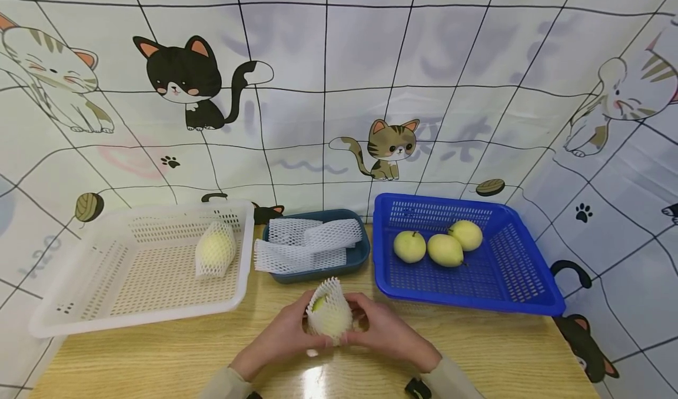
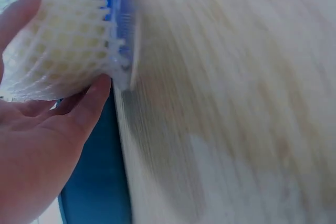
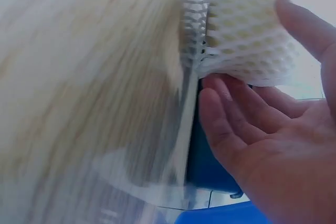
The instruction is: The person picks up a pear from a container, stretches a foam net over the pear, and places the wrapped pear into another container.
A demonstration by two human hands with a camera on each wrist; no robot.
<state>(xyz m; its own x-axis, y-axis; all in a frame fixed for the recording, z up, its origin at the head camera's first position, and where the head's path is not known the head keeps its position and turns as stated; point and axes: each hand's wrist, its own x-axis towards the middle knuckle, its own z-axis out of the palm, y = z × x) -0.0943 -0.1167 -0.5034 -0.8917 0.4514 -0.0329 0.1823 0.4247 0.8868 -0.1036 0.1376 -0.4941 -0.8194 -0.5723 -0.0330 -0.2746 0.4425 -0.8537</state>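
Observation:
A yellow-green pear (image 1: 320,303) sits inside a white foam net sleeve (image 1: 336,319), held between both hands above the table's front part. The left hand (image 1: 290,327) grips its left side, thumb low and fingers behind. On the opposite side the right hand (image 1: 382,326) grips it the same way. Part of the fruit's skin shows through the sleeve's open top end. In the left wrist view the net (image 2: 63,40) is stretched round the fruit, with the thumb and fingers against it. The right wrist view shows fingers (image 3: 231,114) under the netted pear (image 3: 247,30).
A dark blue-green tray (image 1: 318,276) with several foam net sleeves (image 1: 296,256) stands behind the hands. To the left, a white basket (image 1: 153,316) holds one netted pear (image 1: 215,249). The blue basket (image 1: 466,301) at right holds three bare pears (image 1: 445,250). A cat-patterned cloth hangs behind.

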